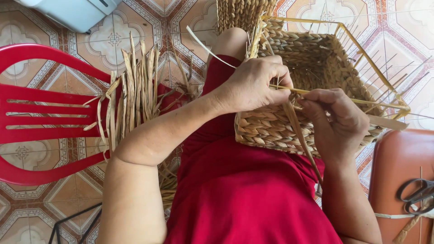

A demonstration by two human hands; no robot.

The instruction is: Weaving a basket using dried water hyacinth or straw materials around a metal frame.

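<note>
Red plastic chair, dried fibre strips draped over it, black scissors, patterned floor tiles

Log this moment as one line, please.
left hand: grips basket rim | right hand: pinches strand | basket: on lap | scissors: idle

Patterned floor tiles in cream, orange and grey cover the ground under bright daylight. A red plastic chair stands at left, a brown padded seat at right, a pale appliance top left.
</note>
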